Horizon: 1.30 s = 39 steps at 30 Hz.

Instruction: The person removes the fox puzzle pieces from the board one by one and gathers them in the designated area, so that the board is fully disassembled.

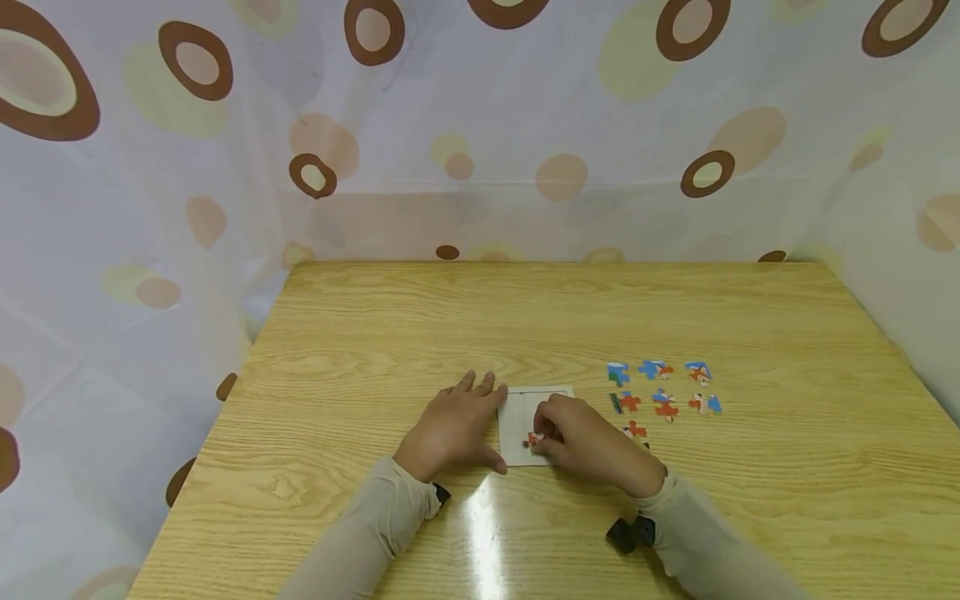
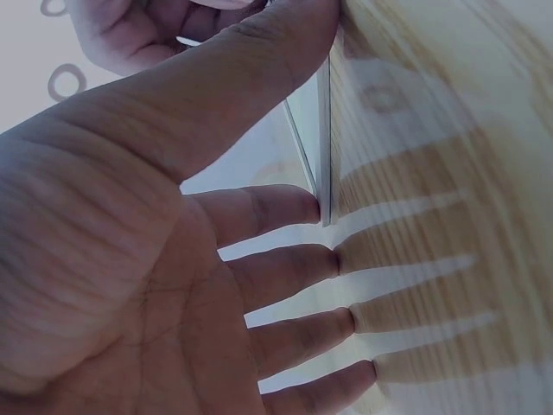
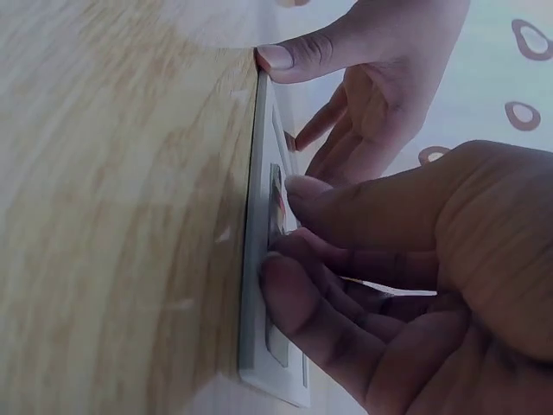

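You are looking at one white puzzle tray (image 1: 517, 417) and two hands, the left hand (image 1: 455, 427) at its nine o'clock and the right hand (image 1: 581, 442) at its four o'clock. One puzzle piece (image 1: 535, 439) is sitting under the right fingers, and seven loose pieces (image 1: 663, 390) are lying at the tray's three o'clock. All of it is resting on one wooden table (image 1: 525, 325).

On the wooden bench (image 1: 375, 350), the left hand (image 1: 453, 425) lay flat beside a white puzzle tray (image 1: 517, 417) while the right hand (image 1: 585, 442) pressed a red piece (image 1: 534, 439) into it, loose pieces (image 1: 663, 390) lying nearby.
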Motion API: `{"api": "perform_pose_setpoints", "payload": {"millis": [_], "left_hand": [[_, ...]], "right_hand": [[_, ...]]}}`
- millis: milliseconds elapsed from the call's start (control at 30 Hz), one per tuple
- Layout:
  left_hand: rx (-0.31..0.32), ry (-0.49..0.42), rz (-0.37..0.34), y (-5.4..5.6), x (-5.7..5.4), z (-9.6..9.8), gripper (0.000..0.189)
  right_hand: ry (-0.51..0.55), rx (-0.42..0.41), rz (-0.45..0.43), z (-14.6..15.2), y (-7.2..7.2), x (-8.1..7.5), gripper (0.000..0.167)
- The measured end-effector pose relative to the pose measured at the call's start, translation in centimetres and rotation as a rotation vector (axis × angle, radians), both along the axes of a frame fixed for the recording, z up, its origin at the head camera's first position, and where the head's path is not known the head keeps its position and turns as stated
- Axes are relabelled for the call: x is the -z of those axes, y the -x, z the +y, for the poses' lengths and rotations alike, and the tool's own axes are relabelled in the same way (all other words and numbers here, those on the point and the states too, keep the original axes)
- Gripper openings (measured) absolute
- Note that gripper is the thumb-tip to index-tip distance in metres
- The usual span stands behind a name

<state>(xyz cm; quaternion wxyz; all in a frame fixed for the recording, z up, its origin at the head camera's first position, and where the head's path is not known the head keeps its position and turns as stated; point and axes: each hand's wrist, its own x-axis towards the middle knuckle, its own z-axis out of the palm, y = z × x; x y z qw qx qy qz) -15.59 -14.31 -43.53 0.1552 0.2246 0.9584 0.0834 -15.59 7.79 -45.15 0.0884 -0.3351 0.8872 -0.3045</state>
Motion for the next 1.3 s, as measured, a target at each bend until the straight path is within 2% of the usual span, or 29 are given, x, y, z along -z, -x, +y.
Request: {"api": "perform_pose_setpoints", "payload": {"millis": [200,500,900,1167,1300], "left_hand": [[0.004,0.001,0.001,-0.02,-0.18,-0.01,0.108],[0.005,0.012,-0.006,-0.01,-0.06,0.05,0.108],[-0.005,0.009,-0.007,0.11,0.05,0.1,0.109],[-0.002,0.006,-0.008,0.01,-0.04,0.09,0.109],[-0.001,0.004,-0.007,0.02,-0.07,0.08,0.109]], "right_hand": [[-0.017,0.006,0.051,0.02,-0.2,0.04,0.017],[-0.014,0.097,0.025,-0.03,-0.67,0.03,0.023],[-0.014,0.047,-0.034,0.14,-0.49,-0.2,0.022],[0.041,0.045,-0.082,0.22,-0.47,-0.16,0.026],[0.082,0.048,-0.134,0.42,-0.16,0.08,0.027]]}}
